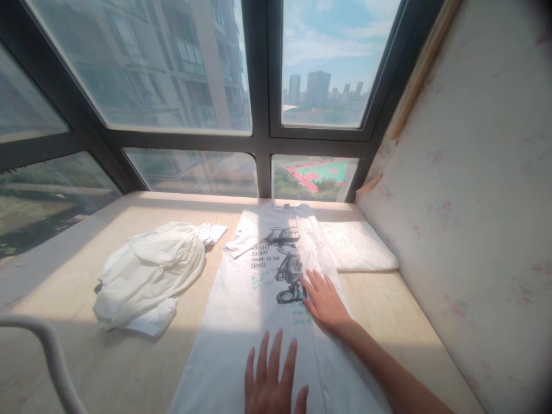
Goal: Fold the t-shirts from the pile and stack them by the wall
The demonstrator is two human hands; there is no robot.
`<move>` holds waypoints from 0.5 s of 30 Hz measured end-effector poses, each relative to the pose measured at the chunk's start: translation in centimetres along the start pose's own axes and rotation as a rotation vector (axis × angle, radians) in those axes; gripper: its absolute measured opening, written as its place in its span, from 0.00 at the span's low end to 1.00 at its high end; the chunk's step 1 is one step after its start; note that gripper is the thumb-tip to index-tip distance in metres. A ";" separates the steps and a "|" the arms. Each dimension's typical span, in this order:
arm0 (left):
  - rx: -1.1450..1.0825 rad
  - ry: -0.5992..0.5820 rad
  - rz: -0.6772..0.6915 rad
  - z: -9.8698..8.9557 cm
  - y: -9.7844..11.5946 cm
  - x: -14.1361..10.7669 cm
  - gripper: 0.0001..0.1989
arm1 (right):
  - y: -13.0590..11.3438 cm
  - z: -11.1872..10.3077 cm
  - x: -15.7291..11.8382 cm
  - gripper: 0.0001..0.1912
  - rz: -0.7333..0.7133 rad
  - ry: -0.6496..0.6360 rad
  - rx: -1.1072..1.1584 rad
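A white printed T-shirt (241, 310) lies lengthwise on the wooden ledge, its collar toward the window. Its right side is folded inward over part of the black figure print, and the left sleeve lies across the front. My right hand (325, 300) rests on the folded strip beside the print, fingers stretched out. Nearer to me, my left hand (273, 376) is spread, palm down, over the lower part of the shirt; whether it presses on the cloth I cannot tell. Neither hand grips anything.
A crumpled heap of white clothing (150, 270) lies to the left. A folded white garment (364, 244) sits at the right, by the papered wall (483, 218). Dark window frames (261, 144) border the ledge (414, 322). A pale curved tube (47, 345) is at lower left.
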State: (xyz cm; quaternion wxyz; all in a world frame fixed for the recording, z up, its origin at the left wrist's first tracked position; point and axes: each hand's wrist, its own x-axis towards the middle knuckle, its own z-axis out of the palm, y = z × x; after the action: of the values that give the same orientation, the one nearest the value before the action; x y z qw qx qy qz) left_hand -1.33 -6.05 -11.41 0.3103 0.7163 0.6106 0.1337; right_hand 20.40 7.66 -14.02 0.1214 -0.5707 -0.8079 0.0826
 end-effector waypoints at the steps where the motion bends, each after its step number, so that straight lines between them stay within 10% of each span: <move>1: 0.166 0.157 0.059 0.1 -1.3 0.9 0.28 | -0.1 0.0 0.1 0.28 0.002 -0.001 -0.006; 5: 0.618 0.553 0.256 1.3 -5.8 2.5 0.29 | -0.2 -0.1 0.4 0.28 0.002 -0.006 -0.018; 15: 0.685 0.566 0.268 0.1 -7.2 2.0 0.29 | -1.9 0.3 0.9 0.28 0.030 0.005 0.009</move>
State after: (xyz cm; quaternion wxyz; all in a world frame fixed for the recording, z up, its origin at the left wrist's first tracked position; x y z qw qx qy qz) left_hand -6.56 -3.74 -16.27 -0.1429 0.7856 0.5821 0.1536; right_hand 18.33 7.94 -13.72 0.1249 -0.5825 -0.7985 0.0866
